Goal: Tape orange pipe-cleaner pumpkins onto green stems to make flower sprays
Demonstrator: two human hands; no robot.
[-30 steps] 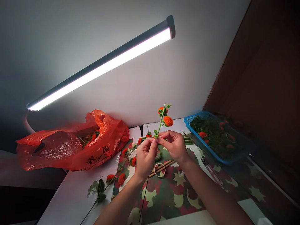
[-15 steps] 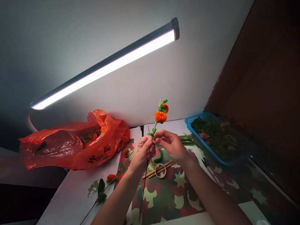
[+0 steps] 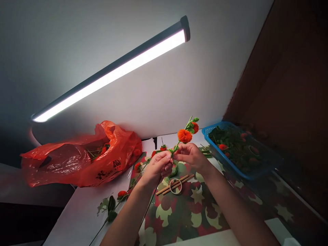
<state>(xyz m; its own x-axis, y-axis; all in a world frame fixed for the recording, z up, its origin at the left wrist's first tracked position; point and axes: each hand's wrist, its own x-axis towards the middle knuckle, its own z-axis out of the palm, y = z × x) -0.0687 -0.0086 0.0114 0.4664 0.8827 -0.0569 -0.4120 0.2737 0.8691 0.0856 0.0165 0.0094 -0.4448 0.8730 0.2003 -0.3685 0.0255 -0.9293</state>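
Note:
Between my two hands, above the table, stands a fuzzy artificial flower stem (image 3: 185,136) with two orange blooms and small green leaves, tilted to the right. My left hand (image 3: 160,165) is closed around the stem below the lower bloom, and a thin dark wire runs down from under it. Close against it, my right hand (image 3: 189,156) pinches at the stem near the green leaves; the fingertips partly hide what they grip. Below the hands lie two brown sticks (image 3: 175,185) and a pale ring (image 3: 175,187) on the patterned mat (image 3: 184,215).
A red plastic bag (image 3: 110,167) with orange flowers stands on the left. A finished-looking flower stem (image 3: 111,216) lies in front of it. At the right is a blue basket (image 3: 247,177) of greenery and orange blooms. A lit tube lamp (image 3: 110,77) hangs above.
The flower stem has tilted and shifted to the right, and both hands have moved slightly right with it. An orange bloom on the table behind my left hand now shows.

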